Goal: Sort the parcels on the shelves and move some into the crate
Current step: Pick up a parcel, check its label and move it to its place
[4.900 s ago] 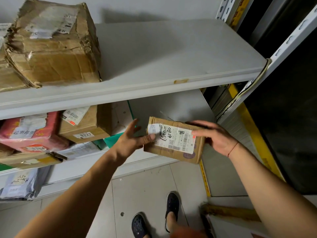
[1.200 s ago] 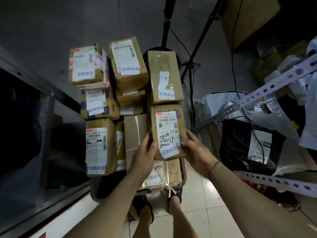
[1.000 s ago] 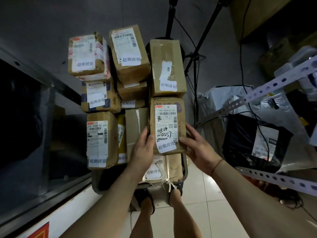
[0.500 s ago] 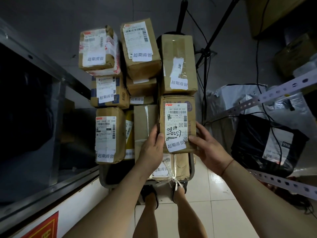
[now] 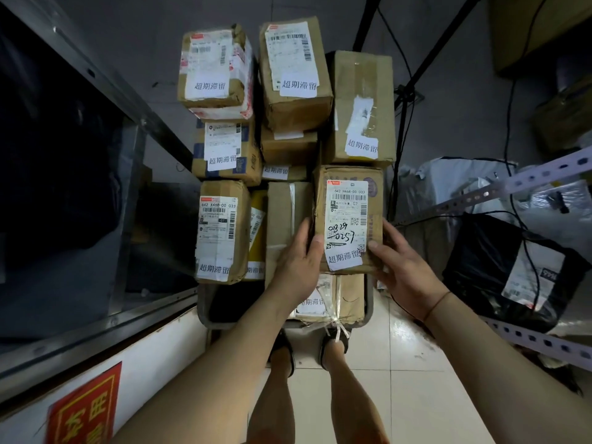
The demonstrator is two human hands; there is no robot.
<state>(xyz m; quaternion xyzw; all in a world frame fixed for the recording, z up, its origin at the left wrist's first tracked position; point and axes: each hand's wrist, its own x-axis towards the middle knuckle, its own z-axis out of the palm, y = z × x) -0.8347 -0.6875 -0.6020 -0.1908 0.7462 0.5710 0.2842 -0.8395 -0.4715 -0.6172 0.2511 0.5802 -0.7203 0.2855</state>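
A small brown cardboard parcel (image 5: 349, 200) with a white shipping label and handwritten digits lies on top of the pile in a grey crate (image 5: 205, 310). My left hand (image 5: 299, 264) grips its left edge, thumb on top. My right hand (image 5: 403, 267) holds its right edge with the fingers along the side. Several other labelled cardboard parcels fill the crate, among them a tall box (image 5: 362, 107) just beyond and a box (image 5: 221, 232) at the left.
A metal-framed dark panel (image 5: 80, 187) runs along the left. On the right stands a perforated metal shelf rail (image 5: 512, 190) over a black bagged parcel (image 5: 512, 270) and white bags. Tripod legs and cables (image 5: 403, 91) lie behind the crate. My feet stand on pale tiles.
I turned from the shelf to the crate with the parcel. Over the last second it has settled on the pile, with both hands staying on its sides.
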